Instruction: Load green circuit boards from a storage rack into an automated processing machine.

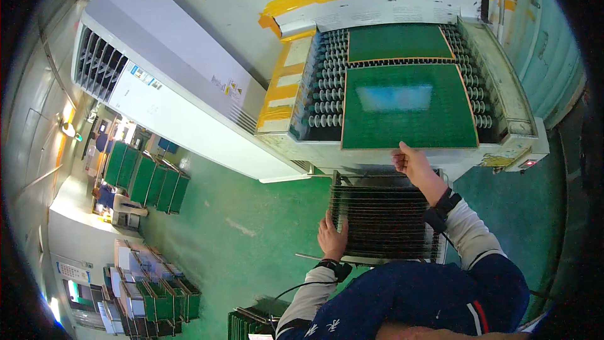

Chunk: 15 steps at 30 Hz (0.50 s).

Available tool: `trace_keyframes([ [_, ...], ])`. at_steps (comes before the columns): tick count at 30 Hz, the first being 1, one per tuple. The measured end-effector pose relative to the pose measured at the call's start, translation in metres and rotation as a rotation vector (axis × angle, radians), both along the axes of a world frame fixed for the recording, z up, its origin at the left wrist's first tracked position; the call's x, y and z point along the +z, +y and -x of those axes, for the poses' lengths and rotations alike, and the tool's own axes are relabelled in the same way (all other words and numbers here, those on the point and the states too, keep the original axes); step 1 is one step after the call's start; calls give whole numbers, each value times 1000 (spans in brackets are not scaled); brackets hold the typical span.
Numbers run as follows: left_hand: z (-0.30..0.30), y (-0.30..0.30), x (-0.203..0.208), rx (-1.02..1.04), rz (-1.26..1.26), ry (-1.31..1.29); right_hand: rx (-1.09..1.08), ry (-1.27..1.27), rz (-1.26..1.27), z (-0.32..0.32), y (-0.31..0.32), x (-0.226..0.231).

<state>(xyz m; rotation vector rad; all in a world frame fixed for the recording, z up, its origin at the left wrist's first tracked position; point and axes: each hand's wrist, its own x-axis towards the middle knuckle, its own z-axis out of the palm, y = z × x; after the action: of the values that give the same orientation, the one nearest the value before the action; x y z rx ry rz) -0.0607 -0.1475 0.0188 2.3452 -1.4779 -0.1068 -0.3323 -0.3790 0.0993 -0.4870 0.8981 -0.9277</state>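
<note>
A large flat green circuit-board panel (409,110) with a thin copper-coloured edge lies on the rollers of a conveyor machine (277,135). Its near edge meets the fingers of my right hand (412,164), thumb on top and the other fingers curled beneath. Behind it, a second green panel (399,43) lies farther in on the same rollers. Below the machine's front stands a dark slotted rack (387,220) with many thin parallel bars. My left hand (331,237) grips the rack's left side, fingers along the outer edge and thumb inward.
A tall white air-conditioner unit (170,94) leans across the left in this view. Green panels stand in racks (148,176) farther off, with more loaded racks (157,289) at lower left. Another rack (245,324) is beside my left arm. The floor (233,214) is green.
</note>
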Motion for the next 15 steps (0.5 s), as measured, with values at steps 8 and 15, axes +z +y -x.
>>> trace_keyframes([
  [8, 3, -2, 6, 6, -4, 44, -9, -28, 0, 1, -3, 1],
  [15, 3, -1, 9, 6, -49, 63, 119, 148, 137, 3, 13, -7],
])
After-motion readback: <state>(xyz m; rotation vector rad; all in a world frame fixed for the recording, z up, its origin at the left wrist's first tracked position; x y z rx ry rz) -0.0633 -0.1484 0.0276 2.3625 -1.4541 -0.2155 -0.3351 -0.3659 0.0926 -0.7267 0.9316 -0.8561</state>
